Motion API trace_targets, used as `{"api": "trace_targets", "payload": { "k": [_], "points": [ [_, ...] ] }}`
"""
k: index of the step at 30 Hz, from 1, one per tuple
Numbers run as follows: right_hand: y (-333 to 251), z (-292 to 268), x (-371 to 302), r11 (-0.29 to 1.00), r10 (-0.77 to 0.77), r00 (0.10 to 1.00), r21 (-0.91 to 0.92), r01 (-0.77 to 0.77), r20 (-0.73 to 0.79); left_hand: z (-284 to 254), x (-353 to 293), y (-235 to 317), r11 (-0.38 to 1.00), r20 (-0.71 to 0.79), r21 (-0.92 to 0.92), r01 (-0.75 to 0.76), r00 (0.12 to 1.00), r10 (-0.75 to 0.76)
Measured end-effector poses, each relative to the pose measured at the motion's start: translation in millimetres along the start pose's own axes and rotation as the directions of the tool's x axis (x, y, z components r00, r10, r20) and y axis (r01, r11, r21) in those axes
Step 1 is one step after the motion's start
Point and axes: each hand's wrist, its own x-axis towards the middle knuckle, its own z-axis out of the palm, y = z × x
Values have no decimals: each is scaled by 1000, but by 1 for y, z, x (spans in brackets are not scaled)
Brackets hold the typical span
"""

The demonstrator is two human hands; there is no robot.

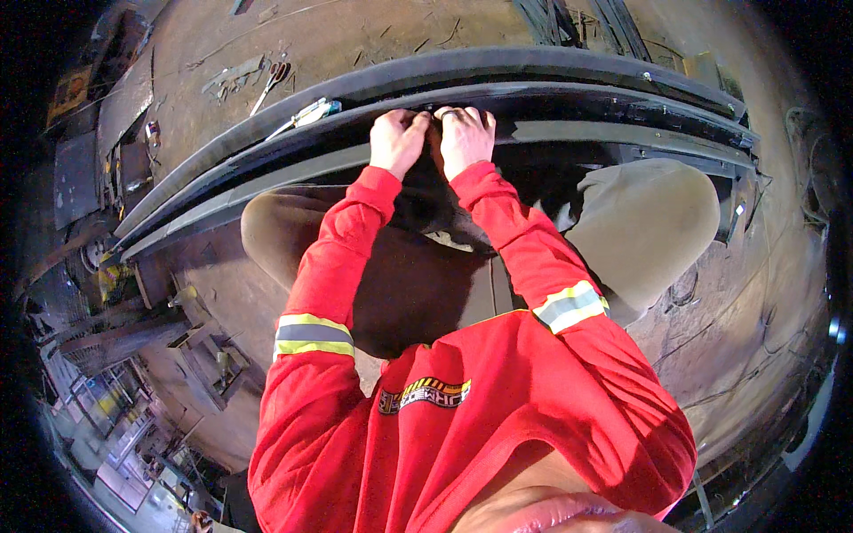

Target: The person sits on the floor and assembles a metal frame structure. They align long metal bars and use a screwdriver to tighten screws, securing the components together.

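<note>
Long dark metal beams (569, 92) run side by side across my front, looking bowed in this view. My left hand (396, 142) is closed at the middle of the beams, its thumb and fingers pressed together down in the dark channel. Right beside it, my right hand (465, 140) has its fingers bent over the same spot, with a dark ring on one finger. The fingertips of both hands are in shadow, so whatever they pinch is hidden. A marker-like tool (306, 116) with a blue-green end rests on the beams left of my hands.
Pliers-like tool (270, 86) lies on the brown floor beyond the beams, near scattered metal scraps (233, 76). Dark steel bars (546, 22) lie at the far side. Metal frames and parts (209, 360) crowd the left. My bent knees (649, 226) flank the near beam.
</note>
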Motion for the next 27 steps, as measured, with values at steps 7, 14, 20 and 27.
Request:
{"api": "trace_targets", "payload": {
  "k": [7, 14, 20, 27],
  "points": [
    [-2, -35, 18, 991, 120, 927, -105, -88, 354, -13, -1, -19, 917, 25, 366, -160, 986, 162],
    [-6, -25, 16, 997, 46, 900, -78, -14, 433, 7, 5, -23, 901, -67, 363, -235, 958, 277],
    [-15, -36, 4, 998, 46, 944, 27, -57, 326, -8, 9, -14, 943, 145, 223, -247, 965, 218],
    [-8, -29, 3, 996, 82, 985, 10, -84, 152, -8, 13, -2, 986, 231, 56, -160, 962, 143]
  ]
}}
